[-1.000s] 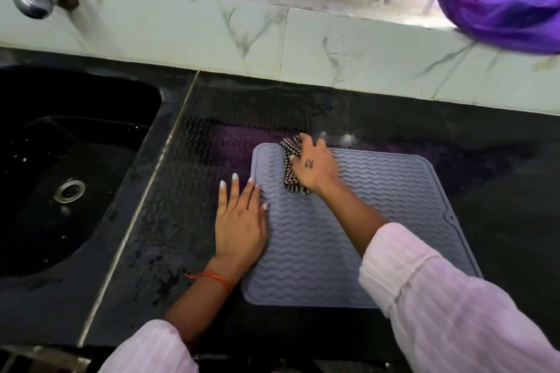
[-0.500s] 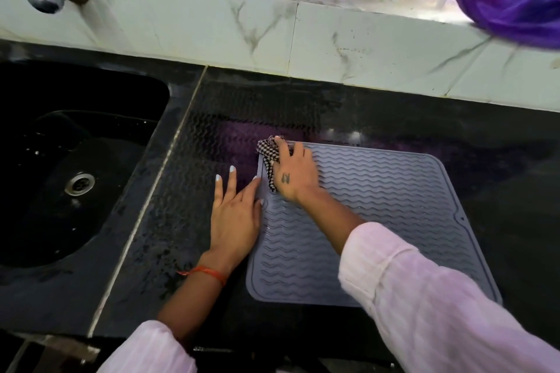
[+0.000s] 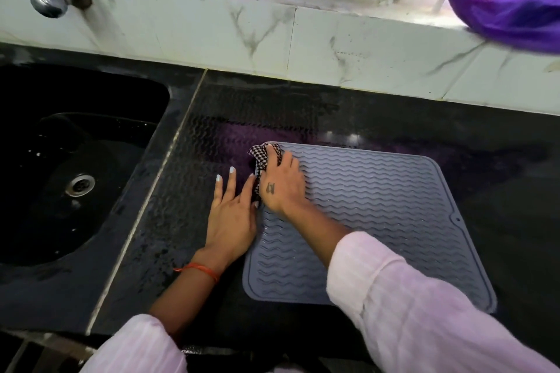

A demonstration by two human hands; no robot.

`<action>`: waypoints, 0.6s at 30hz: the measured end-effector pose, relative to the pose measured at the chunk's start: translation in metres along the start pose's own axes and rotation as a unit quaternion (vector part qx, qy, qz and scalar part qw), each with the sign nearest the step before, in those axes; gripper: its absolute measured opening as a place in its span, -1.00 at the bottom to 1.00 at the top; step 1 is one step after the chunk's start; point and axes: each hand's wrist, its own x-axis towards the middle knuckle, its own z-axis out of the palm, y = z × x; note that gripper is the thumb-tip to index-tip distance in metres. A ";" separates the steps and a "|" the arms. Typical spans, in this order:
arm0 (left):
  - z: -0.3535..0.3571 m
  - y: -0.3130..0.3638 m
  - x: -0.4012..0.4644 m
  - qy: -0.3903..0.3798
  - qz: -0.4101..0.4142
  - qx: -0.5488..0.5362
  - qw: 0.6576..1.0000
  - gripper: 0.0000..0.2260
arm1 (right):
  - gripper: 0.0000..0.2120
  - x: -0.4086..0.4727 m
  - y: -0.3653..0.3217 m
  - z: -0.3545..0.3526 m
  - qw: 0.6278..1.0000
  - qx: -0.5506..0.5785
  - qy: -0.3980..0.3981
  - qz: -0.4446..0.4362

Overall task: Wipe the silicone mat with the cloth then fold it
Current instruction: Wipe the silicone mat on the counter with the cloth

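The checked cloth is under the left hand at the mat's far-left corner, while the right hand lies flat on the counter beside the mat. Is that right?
Not quite: the hands are swapped. In the head view the right hand presses the checked cloth at the far-left corner of the mat, while the left hand lies flat on the counter beside the mat.

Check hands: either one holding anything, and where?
Right hand grips the bunched checked cloth, fingers over its middle. Left hand holds nothing.
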 end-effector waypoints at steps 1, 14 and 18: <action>-0.001 -0.001 0.000 -0.006 0.005 0.003 1.000 -0.48 | -0.39 0.003 0.000 -0.003 1.000 0.006 -0.020 -0.001; 0.001 -0.001 -0.003 -0.036 0.016 0.006 0.999 -0.37 | -0.39 -0.029 0.013 -0.013 0.996 -0.008 -0.037 -0.083; 0.003 -0.004 -0.004 -0.047 0.009 0.005 0.999 -0.38 | -0.46 -0.018 0.035 -0.036 0.987 0.040 -0.075 -0.138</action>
